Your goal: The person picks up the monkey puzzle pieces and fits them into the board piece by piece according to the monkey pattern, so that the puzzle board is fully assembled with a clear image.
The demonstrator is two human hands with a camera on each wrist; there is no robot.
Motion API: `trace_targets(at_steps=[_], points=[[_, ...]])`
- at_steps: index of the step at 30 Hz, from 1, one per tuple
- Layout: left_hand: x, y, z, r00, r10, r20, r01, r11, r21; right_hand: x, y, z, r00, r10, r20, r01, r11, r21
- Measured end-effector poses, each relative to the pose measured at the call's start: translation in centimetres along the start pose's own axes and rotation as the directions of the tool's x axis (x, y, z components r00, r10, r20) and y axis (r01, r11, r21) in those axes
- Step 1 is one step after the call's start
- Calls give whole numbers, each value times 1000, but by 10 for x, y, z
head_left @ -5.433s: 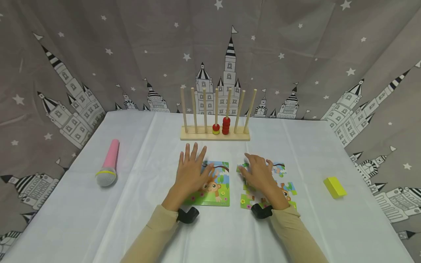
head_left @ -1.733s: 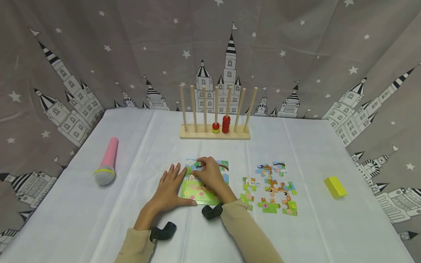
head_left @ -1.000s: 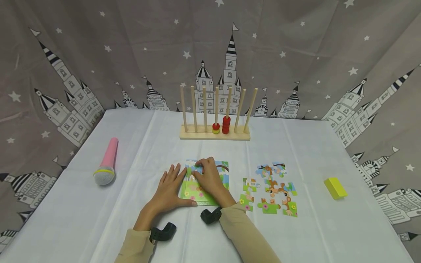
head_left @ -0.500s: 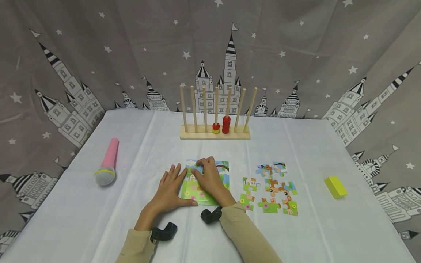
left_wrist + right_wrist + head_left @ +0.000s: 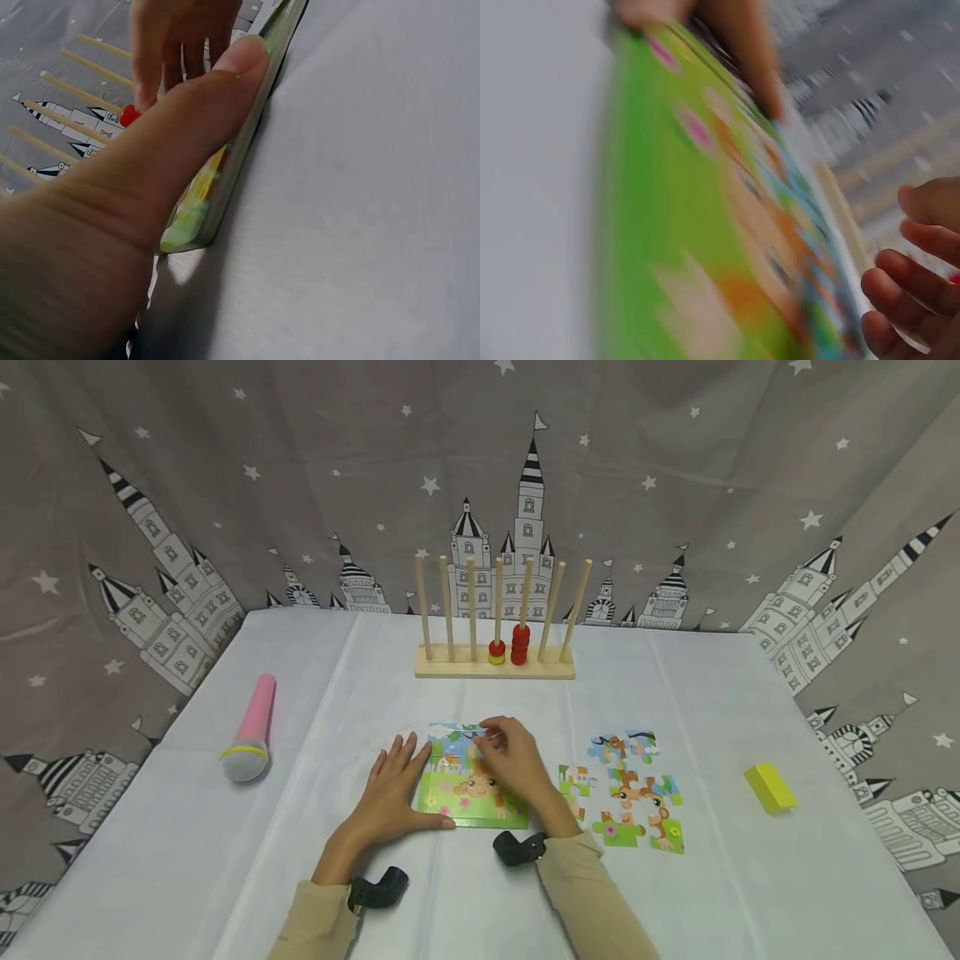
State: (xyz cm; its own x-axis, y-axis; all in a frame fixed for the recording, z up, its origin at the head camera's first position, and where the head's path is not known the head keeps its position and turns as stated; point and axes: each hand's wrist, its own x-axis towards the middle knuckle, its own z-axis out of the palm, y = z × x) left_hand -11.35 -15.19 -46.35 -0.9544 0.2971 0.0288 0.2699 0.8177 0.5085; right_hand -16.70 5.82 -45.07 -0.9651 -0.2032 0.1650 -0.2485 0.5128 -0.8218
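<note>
A picture puzzle board (image 5: 472, 810) with a monkey on a green and blue ground lies mid-table. My left hand (image 5: 387, 795) rests along its left side, fingers spread and straight, the thumb on the near edge; in the left wrist view the thumb (image 5: 217, 86) presses the board's rim. Over the board's right half hovers my right hand (image 5: 522, 770), hiding part of the picture. Its loosely bent fingers hold nothing visible in the right wrist view, where the board is blurred. A puzzle piece (image 5: 447, 740) lies in the board's upper left corner.
Several loose puzzle pieces (image 5: 626, 789) lie right of the board. Behind it stands a wooden peg abacus (image 5: 495, 668) with red and yellow beads. A pink toy microphone (image 5: 253, 727) lies far left, a yellow block (image 5: 771, 788) far right. A grey castle-print curtain (image 5: 337, 468) hangs behind.
My right hand went from the loose pieces to the board with a piece, pressed it into the upper left corner, let go and drew back rightward. My left hand shifted to the board's left edge.
</note>
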Motion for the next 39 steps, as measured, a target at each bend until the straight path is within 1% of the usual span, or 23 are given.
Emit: trace_targets(at_steps=[4,8,10,12,15,17,20,23,26,31,34,37,39], points=[[1,1,1,1000,-3,2,3,1000,5,-3,16,-42,997,34,-71,-37,998,-46],[1,1,2,1000,-14,5,14,1000,2,-11,38,-84,985,100,-138,-115,988,-107],[1,1,2,1000,-17,4,17,1000,0,-16,50,-101,972,156,-177,-181,974,-134],[1,0,3,1000,-17,5,17,1000,3,-20,62,-114,955,195,-223,-233,960,-155],[1,0,3,1000,-13,0,13,1000,9,-25,79,-129,933,246,-263,-302,933,-196],[1,0,2,1000,-11,-3,11,1000,12,-26,88,-136,926,252,-281,-318,922,-221],[0,1,1,1000,-8,-8,8,1000,5,-27,96,-143,925,249,-288,-324,912,-251],[1,2,1,1000,-8,-5,8,1000,-4,-27,98,-145,930,252,-269,-322,910,-261],[0,3,0,1000,-17,1,17,1000,-9,-28,97,-146,940,254,-229,-312,911,-269],[-1,3,0,1000,-26,8,26,1000,-6,-31,94,-146,964,222,-146,-259,912,-318],[-1,3,0,1000,-26,6,26,1000,-9,-32,91,-146,979,185,-86,-204,909,-364],[-1,3,0,1000,-20,2,20,1000,-14,-33,87,-146,981,192,-34,-189,893,-409],[0,3,1,1000,-15,-1,15,1000,-12,-34,83,-146,975,223,-17,-209,877,-433]])
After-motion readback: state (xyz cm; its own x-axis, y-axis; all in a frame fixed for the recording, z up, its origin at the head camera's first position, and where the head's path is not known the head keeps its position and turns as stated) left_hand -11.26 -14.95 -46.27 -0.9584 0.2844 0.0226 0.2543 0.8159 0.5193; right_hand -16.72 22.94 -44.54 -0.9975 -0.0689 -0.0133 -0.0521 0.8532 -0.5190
